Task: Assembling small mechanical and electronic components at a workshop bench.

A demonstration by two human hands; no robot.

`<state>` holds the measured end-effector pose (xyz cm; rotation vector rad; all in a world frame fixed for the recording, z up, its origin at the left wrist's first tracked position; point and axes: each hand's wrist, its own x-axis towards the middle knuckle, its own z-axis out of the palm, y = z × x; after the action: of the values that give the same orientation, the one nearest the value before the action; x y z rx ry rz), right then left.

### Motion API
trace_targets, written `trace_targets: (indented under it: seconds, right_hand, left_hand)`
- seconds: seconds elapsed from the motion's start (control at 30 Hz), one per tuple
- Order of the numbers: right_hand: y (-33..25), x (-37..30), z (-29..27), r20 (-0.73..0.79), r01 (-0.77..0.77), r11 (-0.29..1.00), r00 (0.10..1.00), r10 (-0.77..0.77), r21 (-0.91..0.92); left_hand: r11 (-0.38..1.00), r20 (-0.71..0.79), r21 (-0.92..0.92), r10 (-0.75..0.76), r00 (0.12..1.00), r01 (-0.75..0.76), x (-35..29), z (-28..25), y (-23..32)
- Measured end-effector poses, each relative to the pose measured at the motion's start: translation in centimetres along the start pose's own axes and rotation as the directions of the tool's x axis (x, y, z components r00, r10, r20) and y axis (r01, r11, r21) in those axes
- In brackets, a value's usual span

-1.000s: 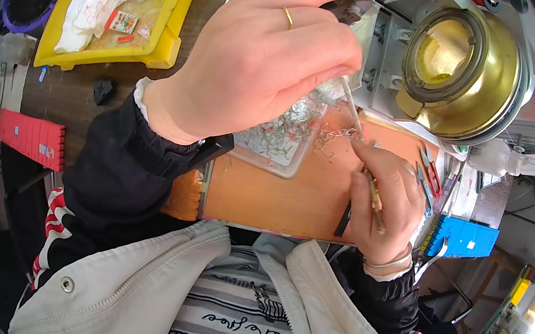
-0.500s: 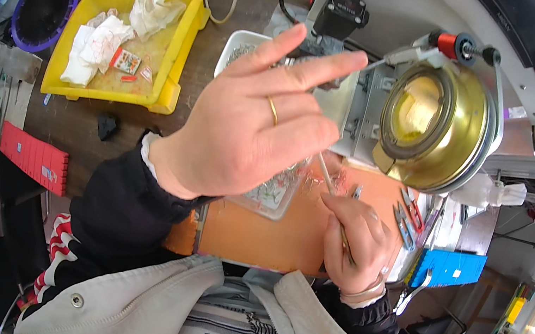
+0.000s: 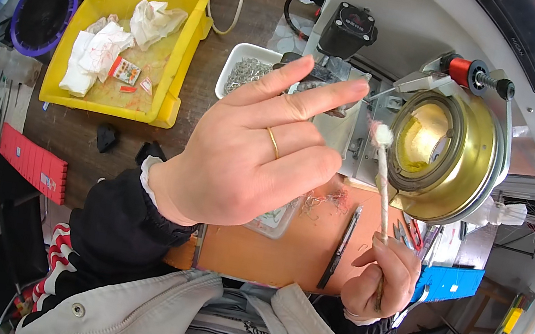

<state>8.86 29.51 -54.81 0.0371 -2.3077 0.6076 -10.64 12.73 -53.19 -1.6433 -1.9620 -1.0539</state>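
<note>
My left hand (image 3: 259, 155), a gold ring on one finger, is held above the work surface with its back up. Two fingers stretch out; the others curl under, and whatever they pinch is hidden behind the hand. With my right hand (image 3: 385, 277) I grip a thin pale stick (image 3: 384, 187) with a fluffy white tip. That stick stands roughly upright, its tip beside the opening of a round brass-coloured bowl (image 3: 457, 168) on a machine. Between the left fingertips and the bowl, a thin metal rod (image 3: 382, 94) runs from the machine.
A yellow bin (image 3: 148, 110) with crumpled white cloths stands left. Behind my left hand is a white tray (image 3: 248, 71) of small metal pieces. On the orange mat (image 3: 265, 260) lies a dark pen-like tool (image 3: 340, 248). Thread snips (image 3: 413, 232) lie right, near a blue plastic piece (image 3: 448, 285).
My right hand has moved right and nearer to me, and the stick's white tip now shows beside the brass bowl. My left hand keeps nearly the same pose. The pen-like tool has come fully into sight.
</note>
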Motion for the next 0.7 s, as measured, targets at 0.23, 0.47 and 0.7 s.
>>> trace_targets:
  seconds: [0.23, 0.47, 0.7]
  right_hand:
    - [-0.1, 0.6, 0.0, 0.039, 0.011, 0.997, 0.999, -0.013, 0.075]
    - [-0.1, 1.2, 1.2, 0.063, -0.012, 0.999, 0.998, 0.009, 0.046]
    - [-0.1, 0.2, 0.2, 0.144, -0.072, 0.994, 0.988, 0.059, 0.087]
  left_hand:
    - [1.0, 0.001, -0.008, -0.026, 1.0, 0.026, 0.2, 0.5, 0.1]
    - [0.999, -0.009, -0.02, -0.034, 0.999, 0.034, 0.2, 0.4, 0.2]
    - [0.999, -0.015, -0.031, -0.023, 1.0, 0.022, 0.1, 0.3, 0.1]
